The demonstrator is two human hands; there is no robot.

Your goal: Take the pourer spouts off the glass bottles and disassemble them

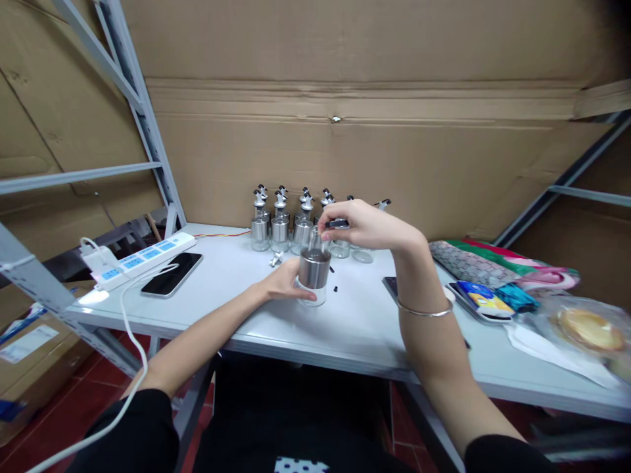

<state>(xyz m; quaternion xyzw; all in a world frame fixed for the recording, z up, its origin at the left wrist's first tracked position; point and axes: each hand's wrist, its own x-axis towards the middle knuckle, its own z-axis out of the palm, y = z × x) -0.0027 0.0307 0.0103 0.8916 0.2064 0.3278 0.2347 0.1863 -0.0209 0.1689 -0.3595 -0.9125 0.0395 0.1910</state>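
Glass/metal bottle point(315, 269) upright nr front edge of tabletop point(365, 328). L hand point(290, 282) wrapped round its lower L side; R hand point(340, 222) pinching at its neck. Bottle rows point(280, 230) behind it; open surface to its R, up to phone point(391, 287).

Brown cardboard sheets point(374, 151) stand along the desk's point(359, 328) far edge and cover the left side too. Grey metal framing point(142, 112) rises at the far-left corner; another slanting bar point(542, 197) crosses beyond the right side. Red floor tiles point(101, 394) show below the pale desktop, whose surface carries soft reflections.
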